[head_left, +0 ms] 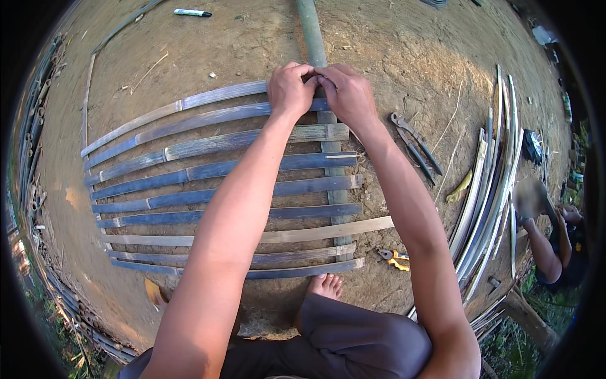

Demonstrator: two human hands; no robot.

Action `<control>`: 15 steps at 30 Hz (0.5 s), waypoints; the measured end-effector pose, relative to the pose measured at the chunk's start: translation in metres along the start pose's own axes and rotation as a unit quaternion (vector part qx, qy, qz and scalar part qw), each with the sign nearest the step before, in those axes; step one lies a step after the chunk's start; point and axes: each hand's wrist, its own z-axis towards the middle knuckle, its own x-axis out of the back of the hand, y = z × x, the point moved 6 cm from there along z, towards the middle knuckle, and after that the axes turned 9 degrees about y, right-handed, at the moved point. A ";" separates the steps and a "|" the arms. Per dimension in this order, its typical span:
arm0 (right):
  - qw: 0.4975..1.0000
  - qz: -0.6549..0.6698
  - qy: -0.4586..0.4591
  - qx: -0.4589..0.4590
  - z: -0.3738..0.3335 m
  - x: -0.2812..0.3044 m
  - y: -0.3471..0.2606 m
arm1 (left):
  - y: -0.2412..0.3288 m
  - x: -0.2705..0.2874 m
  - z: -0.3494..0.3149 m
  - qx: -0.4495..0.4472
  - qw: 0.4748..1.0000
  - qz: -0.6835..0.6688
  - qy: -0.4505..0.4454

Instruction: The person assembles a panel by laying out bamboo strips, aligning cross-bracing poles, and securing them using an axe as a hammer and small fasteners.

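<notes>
My left hand point(290, 90) and my right hand point(348, 95) meet at the far end of a row of bamboo slats, over a green bamboo pole point(310, 30). The fingers of both hands are closed in a pinch, thumbs close together. What they pinch is too small or hidden to make out. The farthest bamboo slat point(221, 95) runs leftward from under my left hand. Nearer to me, several more slats, among them a dark one point(214, 169) and a pale one point(297, 235), lie across the pole, roughly parallel, with gaps between them.
Long-handled pincers point(416, 146) and yellow-handled pliers point(395, 258) lie right of the slats. Farther right is a bundle of bamboo strips point(489, 183), with another person point(555, 240) beyond. A marker point(192, 12) lies at the far left. My bare foot point(326, 286) touches the ground by the nearest slat.
</notes>
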 end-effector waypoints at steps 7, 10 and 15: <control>0.979 -0.138 0.094 -0.117 -0.064 0.157 0.050 | 0.000 -0.007 -0.003 0.002 0.999 -0.034 -0.020; 0.956 -0.210 0.025 -0.204 -0.144 0.215 0.046 | -0.014 -0.008 -0.004 0.022 0.998 -0.015 -0.050; 0.890 -0.222 -0.310 -0.249 -0.301 0.244 -0.017 | -0.008 0.000 -0.001 -0.013 1.000 0.012 -0.016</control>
